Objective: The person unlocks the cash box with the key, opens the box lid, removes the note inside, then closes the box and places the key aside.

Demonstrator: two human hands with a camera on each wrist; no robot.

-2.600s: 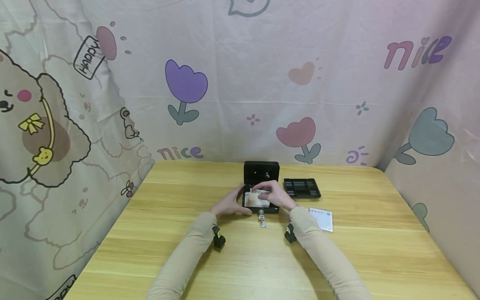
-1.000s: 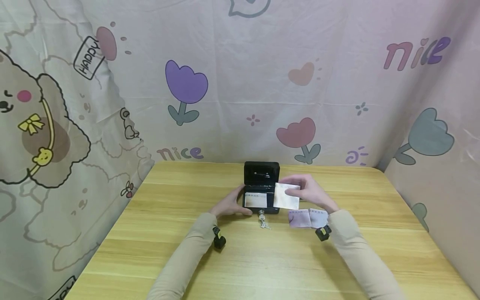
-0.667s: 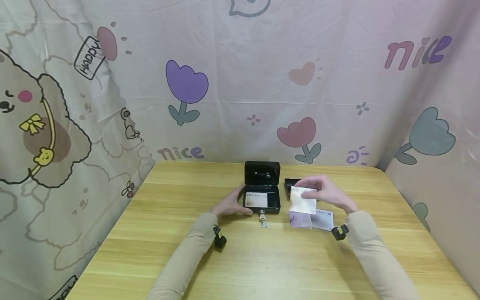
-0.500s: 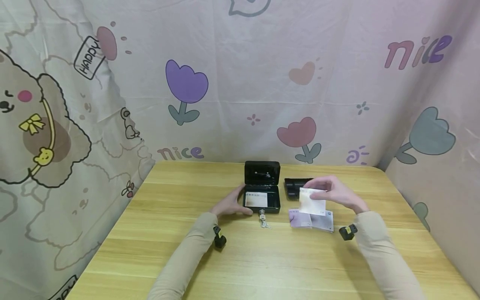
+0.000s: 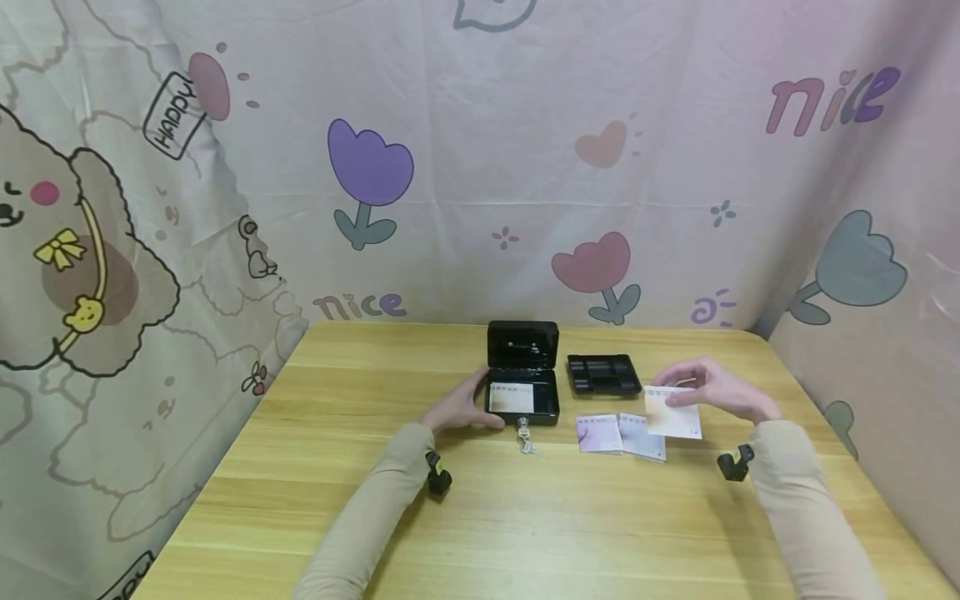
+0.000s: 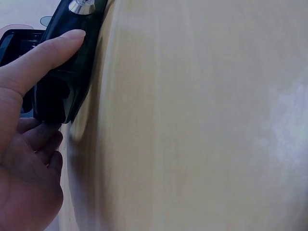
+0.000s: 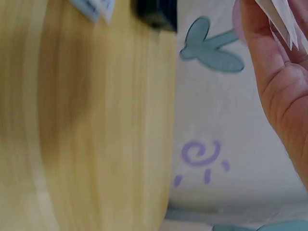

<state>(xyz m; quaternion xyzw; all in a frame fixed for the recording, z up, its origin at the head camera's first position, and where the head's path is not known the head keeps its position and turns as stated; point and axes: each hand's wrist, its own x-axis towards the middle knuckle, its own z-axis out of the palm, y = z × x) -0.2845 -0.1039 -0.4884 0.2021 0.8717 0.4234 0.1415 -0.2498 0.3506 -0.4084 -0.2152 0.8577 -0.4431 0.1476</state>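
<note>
A small black cash box point(image 5: 547, 402) stands with its lid raised at the back of the table. My left hand point(image 5: 456, 407) holds its left side; in the left wrist view the thumb point(image 6: 57, 52) presses along the front of the box point(image 6: 82, 62). On the box floor lie pale banknotes point(image 5: 512, 400). To the right, my right hand point(image 5: 708, 390) pinches a whitish-tan bundle of banknotes point(image 5: 670, 419) over the table. The right wrist view shows the folded edges of the bundle point(image 7: 283, 19) between thumb and fingers. Its left edge overlaps a bluish bundle point(image 5: 636, 435) in the head view.
A purple bundle of banknotes point(image 5: 598, 433) lies beside the bluish one. Behind them rests a black compartment tray point(image 5: 603, 389). Keys point(image 5: 528, 443) hang from the lock at the box's front. A printed cloth point(image 5: 450, 275) rises behind the wooden table point(image 5: 510, 533).
The right hand has lifted the whitish-tan bundle out of the cash box and carried it rightward, past the tray and the purple and bluish bundles. The left hand has stayed on the box.
</note>
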